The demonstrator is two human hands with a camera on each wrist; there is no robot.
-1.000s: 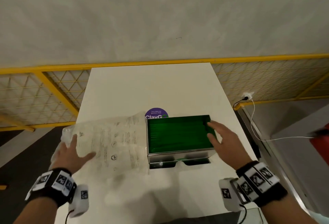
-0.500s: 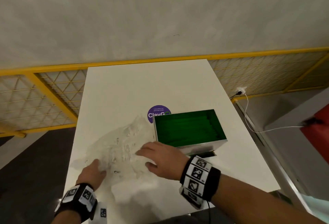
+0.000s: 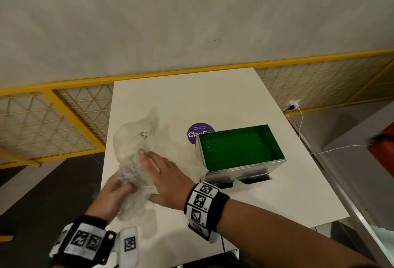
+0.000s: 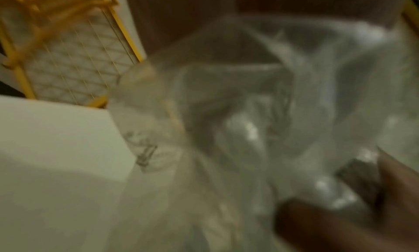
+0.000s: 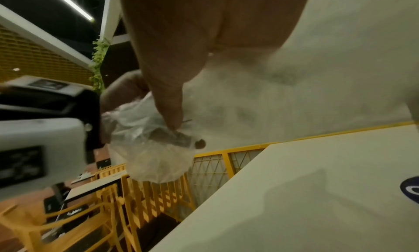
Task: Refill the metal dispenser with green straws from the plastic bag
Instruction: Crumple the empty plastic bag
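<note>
The metal dispenser [image 3: 243,173] stands open-topped on the white table [image 3: 213,97], packed with green straws [image 3: 238,148]. To its left lies the clear plastic bag [image 3: 136,144], crumpled and showing no straws. My left hand [image 3: 123,186] grips the bag's bunched near end, fingers curled round it. My right hand [image 3: 149,161] lies flat on the bag with straight fingers, pressing it down. The left wrist view is blurred, with bag folds [image 4: 249,121] and my left hand [image 4: 328,220] at the bottom. In the right wrist view my right hand [image 5: 167,76] reaches the wadded bag [image 5: 154,148].
A purple round sticker [image 3: 196,134] is on the table behind the dispenser. A yellow mesh railing [image 3: 64,108] runs behind and left of the table. A white cable [image 3: 302,122] hangs at the right, near a red object [image 3: 383,154]. Yellow chairs [image 5: 79,220] stand below.
My right hand left the dispenser and crossed to the bag. The bag, flat a second ago, is now bunched up between both hands, and my left hand has closed on it.
</note>
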